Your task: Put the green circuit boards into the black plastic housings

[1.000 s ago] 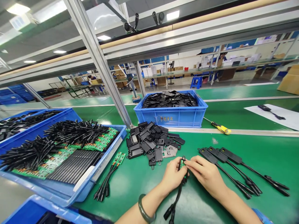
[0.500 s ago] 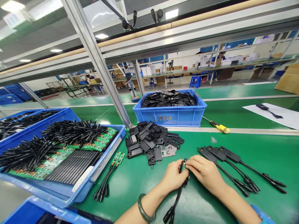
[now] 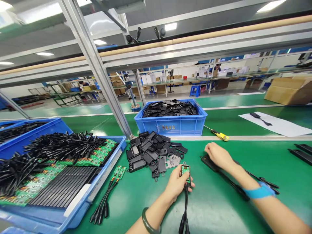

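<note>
My left hand holds a black case with a green circuit board in it, thumb on the board; black cables hang from its lower end toward me. My right hand, fingers curled down, is over the cased units on the right; what its fingertips hold, if anything, is hidden. Left of my left hand lies a pile of black case parts. Beyond it is a blue bin full of black parts. Loose circuit boards with cables lie farther left.
A large blue tray at the left holds boards, cables and black strips. A yellow screwdriver lies right of the bin. White paper bears a cased unit. A metal post rises behind the tray; a cardboard box stands back right.
My right hand has left the board and moved right, over the cased units. My left hand still holds the case, whose board now faces up in plain view. The camera view has shifted.
</note>
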### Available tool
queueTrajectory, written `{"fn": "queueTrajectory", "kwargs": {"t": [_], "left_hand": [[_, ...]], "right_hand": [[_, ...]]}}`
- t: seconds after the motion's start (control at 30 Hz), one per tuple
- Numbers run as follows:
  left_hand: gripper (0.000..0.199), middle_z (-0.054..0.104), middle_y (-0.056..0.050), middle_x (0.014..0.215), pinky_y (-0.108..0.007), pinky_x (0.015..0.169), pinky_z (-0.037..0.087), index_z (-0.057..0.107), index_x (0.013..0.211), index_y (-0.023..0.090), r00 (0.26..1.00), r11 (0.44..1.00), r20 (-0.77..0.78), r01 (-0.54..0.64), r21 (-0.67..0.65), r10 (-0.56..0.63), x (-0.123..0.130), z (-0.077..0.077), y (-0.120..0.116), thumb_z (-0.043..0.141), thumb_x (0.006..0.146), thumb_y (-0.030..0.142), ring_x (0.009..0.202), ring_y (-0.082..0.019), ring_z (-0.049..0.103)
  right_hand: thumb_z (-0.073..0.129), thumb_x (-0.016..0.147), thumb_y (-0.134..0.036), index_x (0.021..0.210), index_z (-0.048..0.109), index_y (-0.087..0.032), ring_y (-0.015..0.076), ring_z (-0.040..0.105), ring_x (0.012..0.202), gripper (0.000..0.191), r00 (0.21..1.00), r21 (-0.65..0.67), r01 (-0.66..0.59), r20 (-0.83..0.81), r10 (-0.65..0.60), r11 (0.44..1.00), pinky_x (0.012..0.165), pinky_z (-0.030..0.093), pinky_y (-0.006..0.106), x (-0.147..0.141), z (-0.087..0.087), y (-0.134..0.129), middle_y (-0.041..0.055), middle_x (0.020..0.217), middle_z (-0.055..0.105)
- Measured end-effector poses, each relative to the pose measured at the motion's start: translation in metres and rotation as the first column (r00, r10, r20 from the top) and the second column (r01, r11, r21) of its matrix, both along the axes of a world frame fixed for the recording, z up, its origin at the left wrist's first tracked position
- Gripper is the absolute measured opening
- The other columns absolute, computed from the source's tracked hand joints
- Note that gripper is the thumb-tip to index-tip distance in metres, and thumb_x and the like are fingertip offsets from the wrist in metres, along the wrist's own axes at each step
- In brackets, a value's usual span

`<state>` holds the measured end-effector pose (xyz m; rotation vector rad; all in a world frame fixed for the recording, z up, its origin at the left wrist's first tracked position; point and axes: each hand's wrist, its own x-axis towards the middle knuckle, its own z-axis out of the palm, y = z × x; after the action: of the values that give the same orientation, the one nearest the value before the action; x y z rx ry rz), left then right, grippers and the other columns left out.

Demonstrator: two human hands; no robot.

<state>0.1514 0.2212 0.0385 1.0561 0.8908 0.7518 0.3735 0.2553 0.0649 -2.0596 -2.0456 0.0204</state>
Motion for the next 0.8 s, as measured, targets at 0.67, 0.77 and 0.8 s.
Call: {"fn": "queueTrajectory", "kwargs": {"t": [0.67, 0.77, 0.8], "left_hand": [[0.071, 0.067, -0.009, 0.087, -0.030, 0.063, 0.053, 0.047, 0.109, 0.015, 0.978, 0.996, 0.204, -0.034, -0.086, 0.051, -0.003, -0.009, 0.003, 0.083, 0.050, 0.032, 0.066, -0.017, 0.066], [0.069, 0.068, -0.008, 0.080, -0.028, 0.063, 0.053, 0.047, 0.107, 0.015, 0.978, 0.995, 0.205, -0.013, -0.102, 0.034, -0.003, -0.004, 0.001, 0.082, 0.049, 0.026, 0.065, -0.017, 0.066], [0.067, 0.068, -0.008, 0.079, -0.028, 0.062, 0.053, 0.046, 0.107, 0.015, 0.980, 0.994, 0.198, -0.005, -0.108, 0.026, -0.004, -0.003, 0.000, 0.081, 0.050, 0.024, 0.065, -0.017, 0.066]], "right_hand": [[0.067, 0.071, -0.018, 0.084, 0.058, -0.014, 0.0108, 0.050, 0.055, 0.016, 0.819, -0.113, -0.085, -0.574, 0.005, 0.990, 0.057, 0.040, 0.024, -0.072, -0.019, 0.069, -0.0045, 0.061, 0.053], [0.058, 0.074, -0.021, 0.079, 0.057, -0.014, 0.0103, 0.049, 0.051, 0.008, 0.698, -0.124, -0.115, -0.716, -0.009, 0.986, 0.051, 0.039, 0.023, -0.063, -0.010, 0.051, -0.0042, 0.057, 0.051], [0.055, 0.076, -0.024, 0.085, 0.056, -0.014, 0.0106, 0.050, 0.052, 0.014, 0.650, -0.109, -0.115, -0.760, -0.008, 0.987, 0.051, 0.040, 0.023, -0.060, -0.006, 0.042, -0.0036, 0.060, 0.052]]}}
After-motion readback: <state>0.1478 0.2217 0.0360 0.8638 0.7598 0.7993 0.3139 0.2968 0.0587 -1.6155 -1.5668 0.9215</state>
